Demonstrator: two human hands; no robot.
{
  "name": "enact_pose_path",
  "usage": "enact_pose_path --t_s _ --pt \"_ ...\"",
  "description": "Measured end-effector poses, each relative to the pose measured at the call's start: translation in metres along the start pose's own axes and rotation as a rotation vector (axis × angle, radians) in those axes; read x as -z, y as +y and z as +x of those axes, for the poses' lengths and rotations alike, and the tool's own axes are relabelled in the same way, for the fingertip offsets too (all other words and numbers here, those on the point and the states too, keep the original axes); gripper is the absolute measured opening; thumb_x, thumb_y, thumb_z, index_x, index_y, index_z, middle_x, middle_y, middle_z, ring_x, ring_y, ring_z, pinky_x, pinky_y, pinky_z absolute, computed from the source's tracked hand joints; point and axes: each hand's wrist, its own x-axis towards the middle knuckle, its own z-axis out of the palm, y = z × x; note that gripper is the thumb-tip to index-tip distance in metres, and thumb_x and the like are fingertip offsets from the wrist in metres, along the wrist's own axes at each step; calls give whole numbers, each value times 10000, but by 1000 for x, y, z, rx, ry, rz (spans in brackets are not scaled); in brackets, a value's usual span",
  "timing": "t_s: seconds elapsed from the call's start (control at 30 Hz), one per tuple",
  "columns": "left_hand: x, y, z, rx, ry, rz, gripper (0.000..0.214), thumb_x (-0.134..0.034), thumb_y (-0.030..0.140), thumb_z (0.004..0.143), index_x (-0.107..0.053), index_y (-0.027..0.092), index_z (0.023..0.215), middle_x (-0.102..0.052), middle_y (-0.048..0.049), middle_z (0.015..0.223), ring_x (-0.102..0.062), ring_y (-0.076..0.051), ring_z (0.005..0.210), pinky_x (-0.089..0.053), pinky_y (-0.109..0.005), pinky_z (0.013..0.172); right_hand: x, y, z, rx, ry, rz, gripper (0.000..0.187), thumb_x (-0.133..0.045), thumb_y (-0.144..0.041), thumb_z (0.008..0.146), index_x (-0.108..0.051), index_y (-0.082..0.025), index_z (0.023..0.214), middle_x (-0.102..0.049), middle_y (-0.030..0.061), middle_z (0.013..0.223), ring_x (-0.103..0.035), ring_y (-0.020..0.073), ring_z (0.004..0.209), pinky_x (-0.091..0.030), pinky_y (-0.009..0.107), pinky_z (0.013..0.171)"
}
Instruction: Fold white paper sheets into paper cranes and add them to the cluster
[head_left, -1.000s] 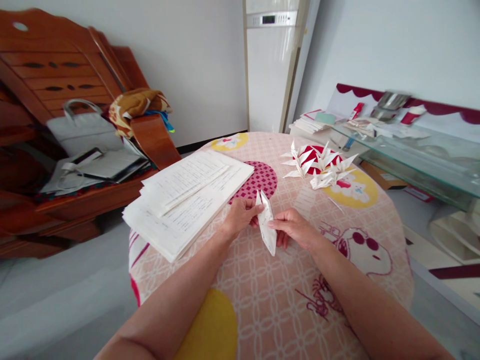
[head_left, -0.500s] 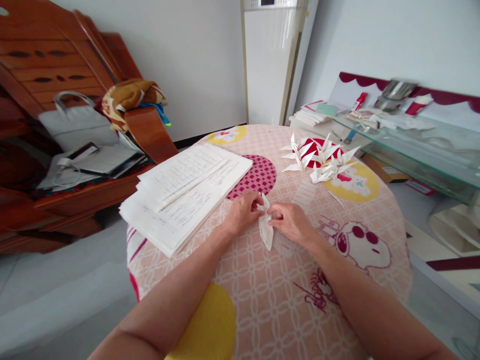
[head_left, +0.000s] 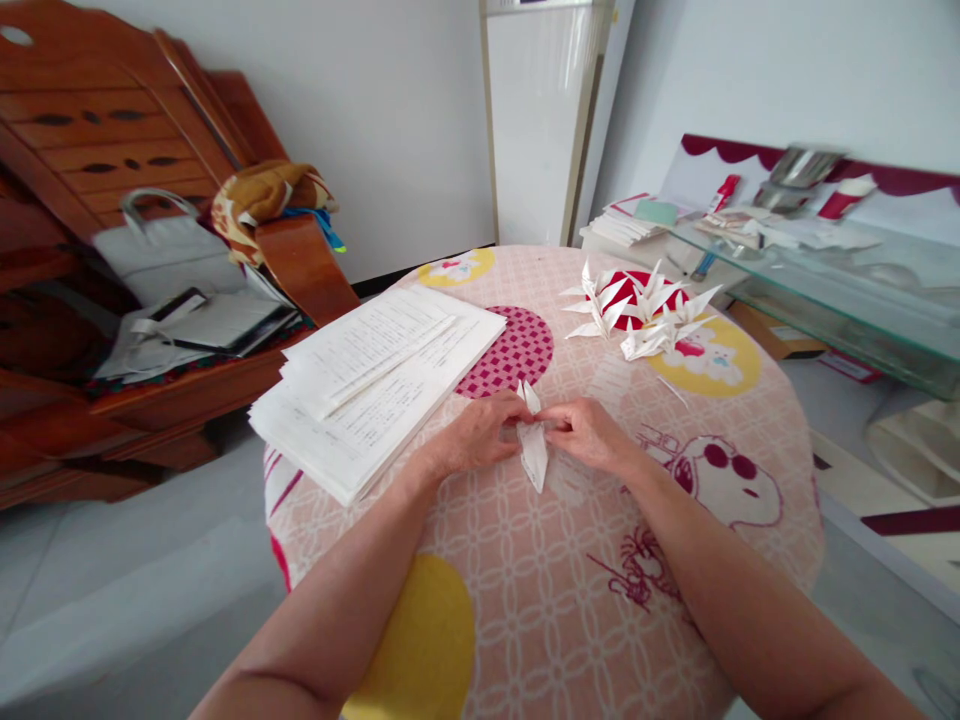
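Note:
A narrow piece of folded white paper (head_left: 534,460) stands between my hands over the middle of the table, one pointed end toward me and split points at the far end. My left hand (head_left: 484,432) pinches its left side with curled fingers. From the right, my right hand (head_left: 586,432) grips its other side near the middle, thumb and forefinger closed. Several folded white paper cranes (head_left: 600,305) sit in a cluster toward the far right of the table, partly over a red patch of the cloth.
A stack of written sheets (head_left: 367,400) lies left of my hands on the round table's patterned cloth (head_left: 525,620). A thin white strip (head_left: 673,391) is near the cranes. A glass shelf (head_left: 840,280) with clutter stands right; a wooden bench (head_left: 187,385) holds a bag, left.
My left fingers have shifted slightly down along the folded paper, and my right fingertips now reach further across its middle. The view has turned a little.

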Motion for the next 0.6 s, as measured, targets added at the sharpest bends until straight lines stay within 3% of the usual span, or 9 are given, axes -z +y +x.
enact_pose_path --t_s 0.27,0.6 --pt "-4 13 -12 -57 -22 103 366 -674 140 735 -620 177 1095 -651 -112 1156 -607 -265 1093 -483 -390 961 3 -2 0 19 -26 29 271 -591 -118 752 -795 -170 923 -504 -51 530 -426 99 514 -264 239 540" --pt "-17 6 -11 -143 42 276 228 -571 122 855 -657 159 1064 -677 -135 1105 -636 -246 1020 -510 -343 870 5 -3 -1 40 -47 4 340 -579 -67 727 -793 -162 972 -561 -37 573 -455 102 534 -304 232 559"
